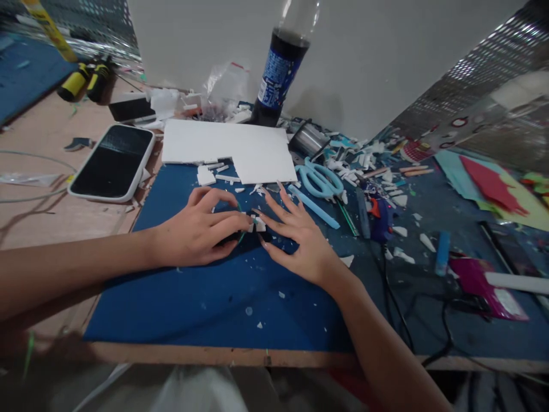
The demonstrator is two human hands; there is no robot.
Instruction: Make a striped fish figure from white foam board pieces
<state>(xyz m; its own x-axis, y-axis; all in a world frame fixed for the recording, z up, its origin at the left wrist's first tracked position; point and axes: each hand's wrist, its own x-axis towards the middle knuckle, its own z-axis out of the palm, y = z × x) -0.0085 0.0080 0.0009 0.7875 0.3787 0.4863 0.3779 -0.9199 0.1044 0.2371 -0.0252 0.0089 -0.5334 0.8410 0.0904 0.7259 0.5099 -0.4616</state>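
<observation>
My left hand (210, 226) rests on the blue mat with its fingers bent and together, the fingertips against a small white piece (259, 224). A thin green strand shows by those fingertips. Opposite it, my right hand (295, 232) lies with fingers spread, the tips of its index finger and thumb close to the same piece; whether they touch it I cannot tell. What lies under the left fingers is hidden. Just beyond the hands is a white board (240, 146) with a notch cut from its near edge, small white offcuts (206, 175) beside it.
Light-blue scissors (321, 178) and a light-blue stick (316, 207) lie beyond my right hand. A blue glue gun (381, 220) trails a cable. A phone (114, 163) lies at left. A dark drink bottle (281, 68) stands at the back among scraps, beside a wire spool (309, 141).
</observation>
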